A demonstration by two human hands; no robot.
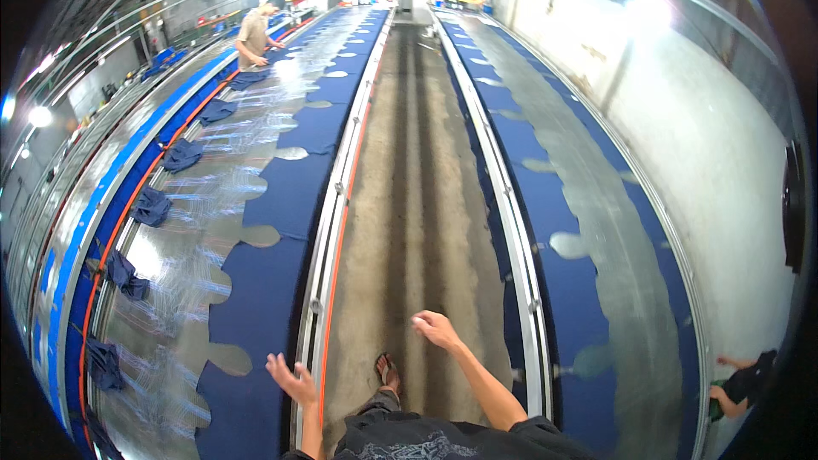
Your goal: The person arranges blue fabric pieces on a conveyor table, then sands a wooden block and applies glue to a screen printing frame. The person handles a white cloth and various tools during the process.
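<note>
My left hand (pixel 292 379) is raised beside the left long table, its fingers spread and nothing in them. Under and beyond it lie dark blue fabric pieces (pixel 247 324) with curved cut-outs, flat along that table's near edge. My right hand (pixel 436 329) hangs over the aisle with its fingers loosely curled in, and I see nothing in it. It touches neither table. On the right long table, more dark blue fabric pieces (pixel 573 294) lie flat in two rows along the edges, with a bare grey strip (pixel 626 290) between them.
A concrete aisle (pixel 366 230) runs between metal table rails (pixel 511 204). Crumpled dark blue cloths (pixel 152 206) lie along the left table's outer side, near an orange hose (pixel 128 221). A co-worker (pixel 254 34) stands far left; another person (pixel 745 388) is at lower right by the wall.
</note>
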